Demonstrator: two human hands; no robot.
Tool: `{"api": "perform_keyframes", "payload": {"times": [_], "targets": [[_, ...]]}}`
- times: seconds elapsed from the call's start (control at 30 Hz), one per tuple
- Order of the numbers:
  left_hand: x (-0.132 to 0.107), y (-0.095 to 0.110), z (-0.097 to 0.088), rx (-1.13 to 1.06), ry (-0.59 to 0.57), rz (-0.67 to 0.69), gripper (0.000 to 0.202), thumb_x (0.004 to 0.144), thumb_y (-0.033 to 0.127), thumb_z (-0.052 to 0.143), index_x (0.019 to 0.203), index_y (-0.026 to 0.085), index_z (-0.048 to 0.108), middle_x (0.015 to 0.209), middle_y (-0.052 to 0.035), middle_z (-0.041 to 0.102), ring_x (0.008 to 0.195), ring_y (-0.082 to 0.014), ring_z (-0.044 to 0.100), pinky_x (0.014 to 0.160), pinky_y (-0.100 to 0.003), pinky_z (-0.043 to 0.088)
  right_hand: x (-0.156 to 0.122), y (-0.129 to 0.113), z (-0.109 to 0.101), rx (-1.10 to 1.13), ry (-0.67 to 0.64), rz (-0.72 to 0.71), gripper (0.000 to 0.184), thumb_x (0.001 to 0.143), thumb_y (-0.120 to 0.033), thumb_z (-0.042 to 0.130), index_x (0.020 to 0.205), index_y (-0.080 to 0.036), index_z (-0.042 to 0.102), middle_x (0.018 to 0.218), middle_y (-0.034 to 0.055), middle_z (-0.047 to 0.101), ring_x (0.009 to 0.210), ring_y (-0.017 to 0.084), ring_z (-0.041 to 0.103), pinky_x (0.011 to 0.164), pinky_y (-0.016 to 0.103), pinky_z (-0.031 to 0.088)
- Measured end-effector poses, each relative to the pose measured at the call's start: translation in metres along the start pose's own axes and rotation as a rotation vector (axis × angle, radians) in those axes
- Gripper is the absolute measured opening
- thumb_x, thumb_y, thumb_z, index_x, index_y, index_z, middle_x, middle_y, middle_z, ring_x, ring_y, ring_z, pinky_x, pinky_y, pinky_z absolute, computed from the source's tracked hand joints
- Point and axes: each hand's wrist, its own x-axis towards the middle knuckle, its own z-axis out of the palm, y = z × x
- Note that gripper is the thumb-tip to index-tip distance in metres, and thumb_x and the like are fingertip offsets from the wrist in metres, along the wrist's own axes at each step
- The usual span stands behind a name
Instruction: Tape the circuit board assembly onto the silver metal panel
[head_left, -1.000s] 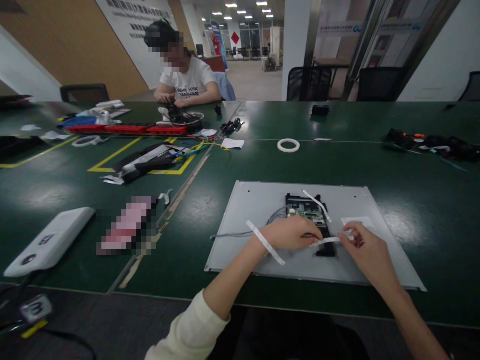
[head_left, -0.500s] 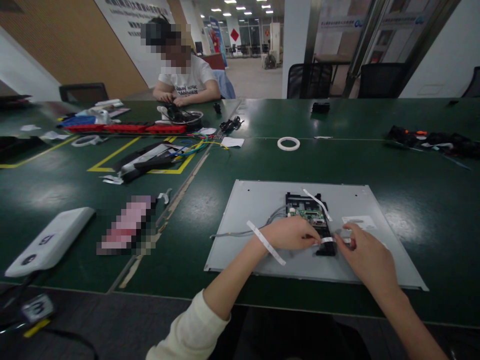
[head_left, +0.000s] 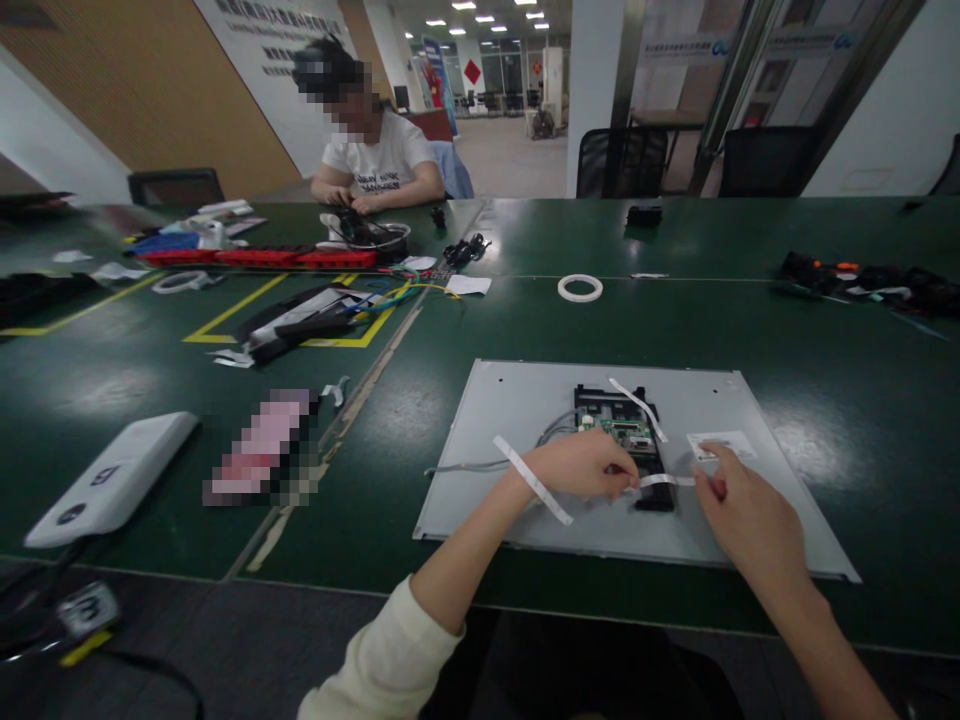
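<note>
Green worktop [head_left: 510, 320] is bearing grey panel [head_left: 517, 400] | upper tape strip [head_left: 638, 407] already crossing panel's black bracket [head_left: 660, 498] | left grip [head_left: 589, 462] pinching lower tape strip [head_left: 664, 480], right grip [head_left: 757, 510] touching, pinch unclear | lower strip seemingly not yet lying flat; third strip [head_left: 534, 482] hanging on left forearm [head_left: 472, 545]

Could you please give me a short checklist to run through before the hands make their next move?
1. Lower tape strip held at its left end: ok, it is at the left hand's fingertips.
2. Strip held at its right end: cannot tell; it reaches the right hand, but the grip is unclear.
3. Strip lined up over the black frame: ok, it crosses the lower part.
4. Circuit board fully visible: not ok, the left hand seems to hide part.
5. Tape ring apart from the gray panel: ok, it lies on the table beyond.
</note>
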Motion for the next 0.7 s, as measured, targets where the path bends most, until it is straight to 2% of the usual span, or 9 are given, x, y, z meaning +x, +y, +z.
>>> {"api": "perform_keyframes", "payload": {"times": [0.1,0.17,0.3,0.4,0.5,0.6,0.7], "targets": [[-0.003,0.003,-0.003,-0.072,0.013,-0.027,0.023,0.086,0.013,0.046,0.094,0.014,0.067,0.068,0.0017,0.066,0.039,-0.0037,0.048,0.046,-0.016,0.038,-0.004,-0.008,-0.010,0.148,0.136,-0.030,0.029,0.091,-0.032,0.045,0.117,-0.023,0.054,0.080,-0.0008,0.059,0.068,0.017,0.055,0.060,0.027,0.036],[-0.003,0.005,-0.005,-0.088,0.046,-0.015,0.023,0.087,0.014,0.046,0.095,0.014,0.067,0.067,0.0018,0.065,0.039,-0.0035,0.047,0.046,-0.016,0.038,-0.010,-0.021,-0.019,0.297,0.220,-0.101,0.025,0.092,-0.031,0.046,0.112,-0.022,0.056,0.081,-0.0012,0.058,0.067,0.014,0.053,0.062,0.026,0.039],[-0.002,0.005,-0.009,-0.058,0.143,0.043,0.021,0.087,0.016,0.049,0.094,0.014,0.068,0.068,0.0003,0.065,0.052,-0.0062,0.053,0.053,-0.018,0.039,-0.023,-0.057,-0.027,0.492,0.231,-0.338,0.020,0.094,-0.025,0.046,0.111,-0.021,0.057,0.086,0.0006,0.057,0.066,0.012,0.051,0.063,0.023,0.042],[-0.001,0.002,-0.010,-0.082,0.224,0.043,0.021,0.087,0.017,0.049,0.095,0.014,0.069,0.073,-0.0019,0.066,0.063,-0.0084,0.056,0.059,-0.019,0.040,-0.028,-0.080,-0.023,0.469,0.208,-0.603,0.030,0.092,-0.015,0.045,0.119,-0.022,0.056,0.103,0.0068,0.055,0.089,0.017,0.054,0.077,0.029,0.045],[-0.002,0.001,-0.010,-0.137,0.269,0.006,0.024,0.089,0.022,0.048,0.097,0.013,0.069,0.070,-0.0019,0.064,0.062,-0.0089,0.055,0.058,-0.019,0.040,-0.026,-0.097,-0.016,0.389,0.188,-0.824,0.041,0.092,-0.008,0.040,0.126,-0.027,0.053,0.116,0.0090,0.050,0.106,0.023,0.048,0.089,0.038,0.043],[-0.003,0.002,-0.011,-0.166,0.295,-0.017,0.025,0.089,0.025,0.048,0.097,0.013,0.069,0.066,-0.0010,0.062,0.061,-0.0090,0.053,0.058,-0.020,0.040,-0.022,-0.108,-0.015,0.370,0.230,-0.886,0.035,0.094,-0.010,0.042,0.123,-0.024,0.056,0.113,0.0083,0.052,0.107,0.023,0.048,0.090,0.038,0.044],[-0.004,0.003,-0.011,-0.176,0.303,-0.030,0.023,0.089,0.023,0.049,0.096,0.013,0.069,0.067,-0.0007,0.061,0.062,-0.0091,0.053,0.059,-0.020,0.040,-0.018,-0.114,-0.016,0.392,0.279,-0.907,0.023,0.095,-0.012,0.046,0.112,-0.017,0.061,0.109,0.0077,0.056,0.102,0.022,0.050,0.088,0.036,0.045]]}}
